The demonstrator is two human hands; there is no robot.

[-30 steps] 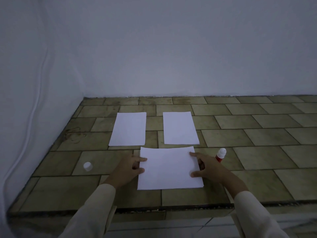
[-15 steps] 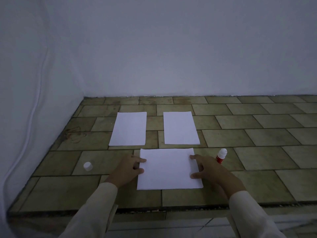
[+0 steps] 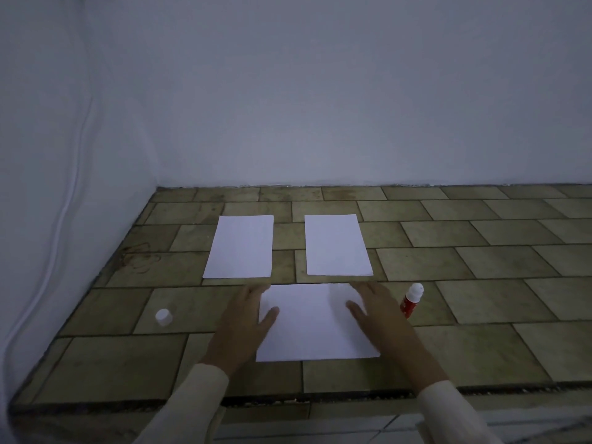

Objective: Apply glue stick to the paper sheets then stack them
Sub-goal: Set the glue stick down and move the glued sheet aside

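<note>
1. The tiled desk (image 3: 480, 341) ends in a dark front edge just below the wrists; its back edge meets the white wall (image 3: 320, 91), and its left edge meets a side wall in the corner.
2. To the right of the glue stick (image 3: 411, 301) the tiles lie bare as far as the frame's edge, the widest free space in view.
3. The near paper sheet (image 3: 315, 325) lies flat and landscape, close to the front edge, with both hands on it.
4. The left hand (image 3: 245, 325) lies flat with fingers spread, palm on the sheet's left edge and thumb reaching onto the paper.
5. The right hand (image 3: 376, 312) likewise lies flat and spread over the sheet's right edge, pinching nothing.
6. The left and right margins of that sheet are hidden under the hands, and the fingertips are blurred.
7. Cream sleeves (image 3: 192, 408) cover both forearms and are cut off by the bottom of the frame.
8. Two more sheets lie portrait beyond the hands: the left far sheet (image 3: 240, 246) and the right far sheet (image 3: 336, 245), apart from each other with a strip of tile between them.
9. The glue stick, red with a white tip, stands uncapped just beside the right hand.
10. A small white cap (image 3: 163, 316) stands to the left, well apart from the left hand.
11. A thin white cable (image 3: 72, 174) runs down the side wall.
12. The light is dim, so no glue marks can be made out on any sheet.
</note>
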